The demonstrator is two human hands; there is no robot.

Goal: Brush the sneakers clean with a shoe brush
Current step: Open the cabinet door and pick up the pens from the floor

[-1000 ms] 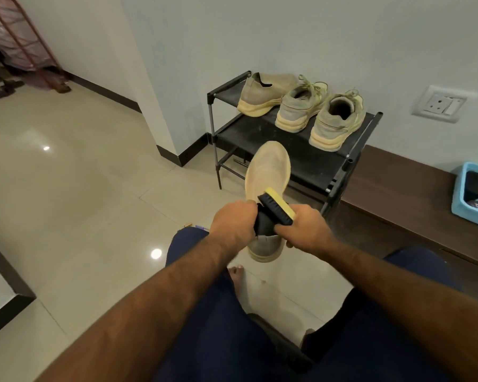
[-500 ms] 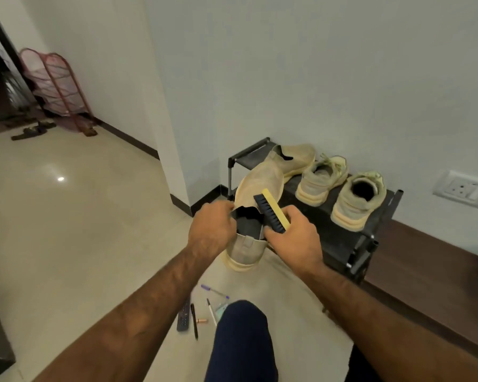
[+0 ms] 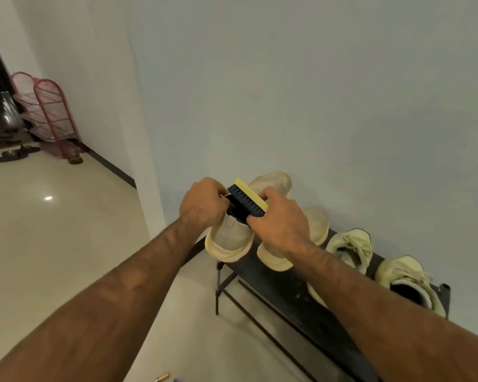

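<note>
Above the left end of the black shoe rack [image 3: 287, 293], the sneaker [image 3: 232, 238] is held in the air, heel near. Its upper is grey-beige, its sole pale yellow. Both hands are closed: the left hand [image 3: 203, 205] grips its collar, and the right hand [image 3: 278, 227] holds the brush [image 3: 247, 201], yellow-backed with dark bristles, at the opening. A slip-on sneaker [image 3: 319, 227] stands on the rack behind the right hand, two laced sneakers [image 3: 351, 249] further right. A pink rack [image 3: 53, 114] is far left.

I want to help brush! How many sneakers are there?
4. One sneaker is gripped by the left hand; three sit on the black rack: a plain sneaker partly behind the right hand, which holds the brush, then two laced sneakers further right. The arms may hide more.
</note>
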